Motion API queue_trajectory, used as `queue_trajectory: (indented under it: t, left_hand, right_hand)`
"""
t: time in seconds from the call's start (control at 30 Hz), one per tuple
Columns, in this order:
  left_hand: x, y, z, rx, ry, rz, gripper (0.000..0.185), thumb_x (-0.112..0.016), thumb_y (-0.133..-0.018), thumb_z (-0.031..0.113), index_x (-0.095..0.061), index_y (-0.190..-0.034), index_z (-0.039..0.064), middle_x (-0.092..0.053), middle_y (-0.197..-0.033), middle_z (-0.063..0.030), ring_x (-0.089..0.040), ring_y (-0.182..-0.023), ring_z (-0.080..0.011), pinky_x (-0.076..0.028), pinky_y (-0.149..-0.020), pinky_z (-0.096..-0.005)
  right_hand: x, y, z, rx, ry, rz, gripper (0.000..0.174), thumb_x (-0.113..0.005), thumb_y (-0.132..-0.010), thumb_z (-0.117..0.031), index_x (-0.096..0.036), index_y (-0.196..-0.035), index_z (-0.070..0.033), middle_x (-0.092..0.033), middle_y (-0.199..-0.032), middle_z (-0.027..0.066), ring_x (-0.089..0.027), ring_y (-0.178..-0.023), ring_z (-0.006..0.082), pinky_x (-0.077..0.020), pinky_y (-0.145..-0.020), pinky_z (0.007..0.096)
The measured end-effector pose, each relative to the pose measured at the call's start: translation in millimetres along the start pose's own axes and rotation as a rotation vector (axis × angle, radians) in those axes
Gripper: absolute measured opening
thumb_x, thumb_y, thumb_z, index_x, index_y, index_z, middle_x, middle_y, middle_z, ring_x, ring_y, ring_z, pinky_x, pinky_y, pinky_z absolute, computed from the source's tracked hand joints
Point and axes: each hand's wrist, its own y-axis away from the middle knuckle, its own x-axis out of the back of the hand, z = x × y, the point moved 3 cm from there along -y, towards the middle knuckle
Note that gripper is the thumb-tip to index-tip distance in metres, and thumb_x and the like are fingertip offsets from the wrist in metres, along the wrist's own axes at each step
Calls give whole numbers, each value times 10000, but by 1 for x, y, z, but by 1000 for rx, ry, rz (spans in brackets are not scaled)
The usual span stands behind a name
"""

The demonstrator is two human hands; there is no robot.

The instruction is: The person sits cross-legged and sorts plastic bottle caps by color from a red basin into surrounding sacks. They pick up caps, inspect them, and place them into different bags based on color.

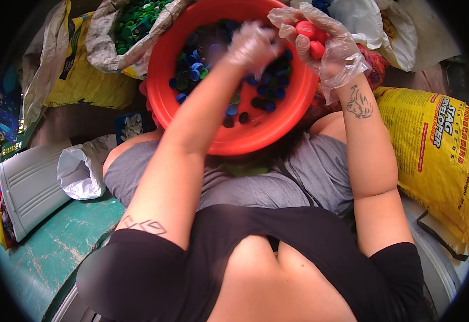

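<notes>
My left hand (254, 46), in a clear plastic glove, is over a red plastic basin (238, 148). It is blurred by motion, so whether its fingers hold anything is unclear. Blue plastic bottle caps (195, 74) lie in the basin, mixed with green caps (182, 83) and dark ones (243, 117). Above the basin's far right rim, my gloved right hand (319, 44) is turned palm up. Several red bottle caps (306, 29) rest in its palm, with the fingers curled around them.
A woven sack of green caps (142, 20) stands at the far left, beside a yellow sack (85, 86). Another yellow feed sack (431, 161) is at the right. White bags (403, 44) sit far right. An opened white bag (80, 173) and a grey plastic container (35, 183) are at left.
</notes>
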Motion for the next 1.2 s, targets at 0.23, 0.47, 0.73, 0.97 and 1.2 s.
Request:
queue_trajectory:
  t: [0.23,0.47,0.73,0.97,1.2]
  left_hand:
    - [-37,108,31,-21,15,-420,433,-630,-948,421,-714,-1171,60,-471,-1519,-182,-351,-1466,-396,-314,-1135,-650]
    - [53,137,-30,165,23,-134,306,-682,-922,313,-746,-1148,117,-590,-1415,-158,-511,-1340,-409,-410,-1108,-514]
    - [-5,3,-12,108,6,-257,186,-678,-864,174,-760,-1010,93,-734,-1116,-170,-699,-1057,-353,-561,-920,-439]
    - [-35,-27,16,394,-101,-695,566,-931,-495,154,-792,-1043,131,-747,-1066,-169,-703,-1062,-359,-592,-894,-438]
    - [13,10,-12,519,260,-522,388,-583,-948,437,-782,-946,104,-756,-903,-111,-724,-880,-286,-550,-811,-405]
  right_hand:
    - [-14,4,-24,-73,-249,46,375,-645,-981,-240,-601,-1149,92,-659,-990,133,-676,-856,227,-638,-643,252]
    - [-19,8,-31,-99,-416,-97,378,-638,-984,-237,-583,-1155,96,-619,-989,138,-649,-908,232,-649,-687,288]
    - [-9,2,-33,-16,-284,-26,369,-654,-979,-229,-594,-1151,92,-643,-1020,148,-665,-890,226,-642,-680,274]
    - [-2,-4,-35,-17,-240,3,383,-665,-968,-223,-610,-1155,106,-662,-1009,150,-671,-865,217,-637,-667,262]
    - [9,-8,-40,23,-250,-50,358,-660,-966,-211,-611,-1148,93,-661,-1009,156,-677,-876,230,-644,-674,259]
